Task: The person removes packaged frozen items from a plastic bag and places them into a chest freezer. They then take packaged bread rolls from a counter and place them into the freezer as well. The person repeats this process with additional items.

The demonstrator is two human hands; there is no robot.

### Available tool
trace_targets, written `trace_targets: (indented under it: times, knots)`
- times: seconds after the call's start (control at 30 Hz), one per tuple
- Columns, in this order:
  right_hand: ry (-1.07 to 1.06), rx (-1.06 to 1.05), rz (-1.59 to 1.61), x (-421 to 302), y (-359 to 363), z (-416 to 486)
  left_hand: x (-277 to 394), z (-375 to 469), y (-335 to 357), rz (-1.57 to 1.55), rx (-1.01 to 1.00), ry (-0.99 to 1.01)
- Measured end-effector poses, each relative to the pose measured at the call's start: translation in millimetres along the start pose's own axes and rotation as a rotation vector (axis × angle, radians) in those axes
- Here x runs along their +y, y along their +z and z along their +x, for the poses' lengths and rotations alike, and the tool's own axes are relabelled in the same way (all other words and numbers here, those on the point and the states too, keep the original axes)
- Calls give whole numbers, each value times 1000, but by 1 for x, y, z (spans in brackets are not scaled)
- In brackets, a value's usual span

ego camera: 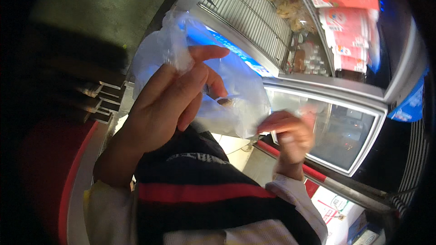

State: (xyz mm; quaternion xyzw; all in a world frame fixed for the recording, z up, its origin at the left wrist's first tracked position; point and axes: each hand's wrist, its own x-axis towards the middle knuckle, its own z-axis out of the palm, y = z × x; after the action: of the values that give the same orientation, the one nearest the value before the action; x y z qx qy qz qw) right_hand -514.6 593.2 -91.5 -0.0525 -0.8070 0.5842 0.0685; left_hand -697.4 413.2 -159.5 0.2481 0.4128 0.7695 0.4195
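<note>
A thin translucent plastic bag [238, 85] hangs spread between my two hands, in front of a lit cooler. My left hand [177, 92] pinches the bag's bunched upper edge between thumb and fingers, its other fingers loosely curled. On the right side, my right hand [289, 132], blurred, grips the bag's lower right edge with its fingertips. Something small and brownish shows by the bag near my left fingertips; I cannot tell what it is.
Above stands an upright cooler with a wire shelf [248, 17], bagged food [293, 6] and pink packages [351, 37]. Its framed glass door [340, 132] stands open at the right. Printed boxes [333, 207] lie lower right; a red-edged counter [78, 177] is at the left.
</note>
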Motion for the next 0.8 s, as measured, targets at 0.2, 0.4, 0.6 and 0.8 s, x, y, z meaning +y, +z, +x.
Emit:
trace_targets:
  times: [0.2,0.4,0.6,0.8]
  knots:
    - [302,-247,-632,155,53,44,38,-30,39,-240,-242,10]
    - [373,-154,-430,252,17,-30,45,-39,39,-170,-210,-78]
    - [863,-425,-822,164,19,-12,-39,-12,42,384,-297,-291]
    - [325,-344,-181,43,-13,-32,-103,13,19,234,38,-395]
